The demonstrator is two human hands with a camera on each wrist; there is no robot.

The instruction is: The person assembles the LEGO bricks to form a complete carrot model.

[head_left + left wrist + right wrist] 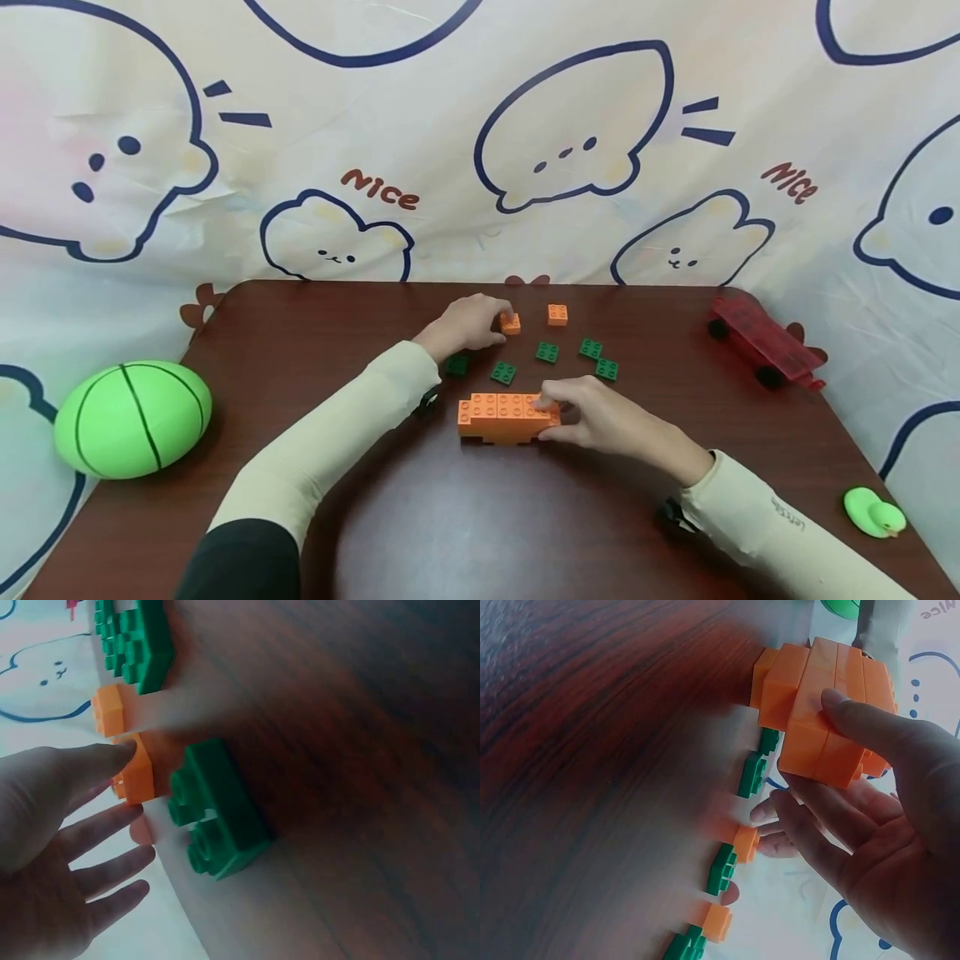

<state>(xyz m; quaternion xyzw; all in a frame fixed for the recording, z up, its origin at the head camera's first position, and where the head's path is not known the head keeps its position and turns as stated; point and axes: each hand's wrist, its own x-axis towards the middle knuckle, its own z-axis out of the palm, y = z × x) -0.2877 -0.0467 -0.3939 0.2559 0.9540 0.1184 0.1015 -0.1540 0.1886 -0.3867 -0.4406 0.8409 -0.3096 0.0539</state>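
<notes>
My right hand [603, 417] grips the right end of a long block of joined orange bricks [498, 417], studs up, above the middle of the table. Its thumb lies along the block's near face in the right wrist view; the fingers are behind it. Farther back, my left hand [468, 323] pinches a small orange brick [512, 325] between thumb and index finger, the other fingers spread. Close by the left hand is a green brick [214, 814], partly hidden by the wrist in the head view. Another loose orange brick [557, 315] lies right of the pinched one.
Several green bricks [547, 352] lie between the hands and to the right. A green ball [135, 421] sits at the table's left edge. A red toy car [768, 342] stands at the right, and a green toy duck [873, 512] nearer the front. A patterned cloth hangs behind.
</notes>
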